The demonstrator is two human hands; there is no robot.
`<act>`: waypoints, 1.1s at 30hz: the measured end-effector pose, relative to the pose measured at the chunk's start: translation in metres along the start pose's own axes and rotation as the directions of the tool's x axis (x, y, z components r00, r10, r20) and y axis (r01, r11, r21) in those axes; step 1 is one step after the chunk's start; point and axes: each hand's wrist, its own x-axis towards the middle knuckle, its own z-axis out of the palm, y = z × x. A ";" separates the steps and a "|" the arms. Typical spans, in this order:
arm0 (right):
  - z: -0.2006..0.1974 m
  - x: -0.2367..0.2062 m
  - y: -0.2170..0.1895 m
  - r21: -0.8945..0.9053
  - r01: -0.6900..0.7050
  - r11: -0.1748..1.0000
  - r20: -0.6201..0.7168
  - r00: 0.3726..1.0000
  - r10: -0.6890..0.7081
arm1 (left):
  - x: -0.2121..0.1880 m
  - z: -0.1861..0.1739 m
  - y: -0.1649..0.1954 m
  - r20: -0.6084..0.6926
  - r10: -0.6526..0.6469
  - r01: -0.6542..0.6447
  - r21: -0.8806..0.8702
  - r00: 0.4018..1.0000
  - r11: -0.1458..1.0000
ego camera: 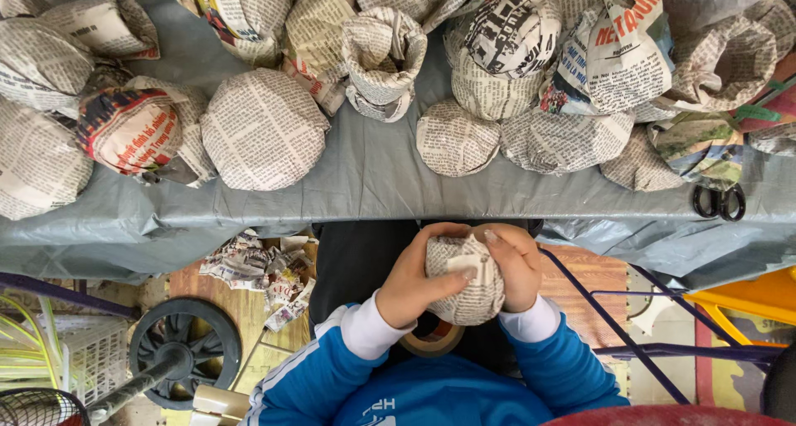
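a small packing workshop or market stall, by the look of it: a desk [365,177] under a grey plastic sheet is crowded with newspaper-wrapped bundles [264,129], scissors [719,202] lie at its edge, paper scraps [259,270] litter the wooden floor, and a trolley wheel [184,353] stands beside it.

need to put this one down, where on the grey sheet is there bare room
Bare grey sheet runs along the near edge, widest between the big round bundle and the smaller bundle. Near the scissors it is tight. The far side is packed with bundles.
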 end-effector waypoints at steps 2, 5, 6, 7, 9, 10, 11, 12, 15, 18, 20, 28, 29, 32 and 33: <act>0.001 0.002 -0.002 -0.115 0.025 0.993 0.098 0.995 -0.013 | 0.002 -0.001 -0.003 -0.035 -0.042 0.041 -0.022 0.998 0.999; 0.003 0.004 -0.012 -0.228 0.124 0.966 0.227 0.971 -0.072 | 0.004 -0.005 -0.007 -0.053 -0.092 0.089 -0.044 0.994 0.995; 0.004 0.006 -0.015 -0.254 0.165 0.953 0.265 0.959 -0.095 | 0.005 -0.008 -0.008 -0.055 -0.095 0.091 -0.062 0.994 0.994; 0.006 0.007 -0.019 -0.252 0.181 0.951 0.306 0.947 -0.099 | 0.005 -0.010 -0.009 -0.056 -0.100 0.096 -0.079 0.993 0.992; 0.010 0.009 -0.026 -0.247 0.213 0.945 0.383 0.918 -0.107 | 0.006 -0.013 -0.011 -0.064 -0.097 0.091 -0.089 0.993 0.992; 0.012 0.010 -0.029 -0.272 0.206 0.940 0.377 0.921 -0.093 | 0.006 -0.014 -0.011 -0.069 -0.085 0.079 -0.081 0.994 0.994; 0.015 0.010 -0.032 -0.296 0.201 0.934 0.371 0.925 -0.082 | 0.006 -0.015 -0.012 -0.074 -0.070 0.065 -0.070 0.995 0.995; 0.019 0.010 -0.035 -0.320 0.198 0.927 0.365 0.928 -0.072 | 0.006 -0.015 -0.011 -0.075 -0.049 0.045 -0.051 0.996 0.998; 0.029 0.009 -0.042 -0.384 0.174 0.907 0.296 0.954 -0.057 | 0.004 -0.015 -0.011 -0.089 0.015 -0.013 0.015 0.996 1.000; 0.037 0.008 -0.047 -0.377 0.139 0.916 0.253 0.967 -0.043 | 0.003 -0.014 -0.009 -0.120 0.056 -0.046 0.087 0.991 0.995; 0.040 0.007 -0.048 -0.496 0.222 0.839 0.252 0.962 -0.106 | 0.003 -0.015 -0.007 -0.132 0.067 -0.049 0.130 0.989 0.990; 0.035 0.016 -0.028 -0.522 0.151 0.840 0.214 0.976 -0.043 | 0.006 -0.017 -0.005 -0.139 0.049 -0.014 0.242 0.989 0.970; 0.033 0.016 -0.025 -0.504 0.131 0.853 0.199 0.980 -0.033 | 0.006 -0.017 -0.005 -0.138 0.044 -0.010 0.237 0.989 0.971; 0.031 0.017 -0.021 -0.492 0.120 0.862 0.179 0.983 -0.034 | 0.005 -0.017 -0.002 -0.064 0.164 -0.127 0.392 0.984 0.911; 0.030 0.018 -0.020 -0.495 0.124 0.860 0.177 0.983 -0.041 | 0.005 -0.015 -0.001 -0.082 0.142 -0.097 0.404 0.987 0.909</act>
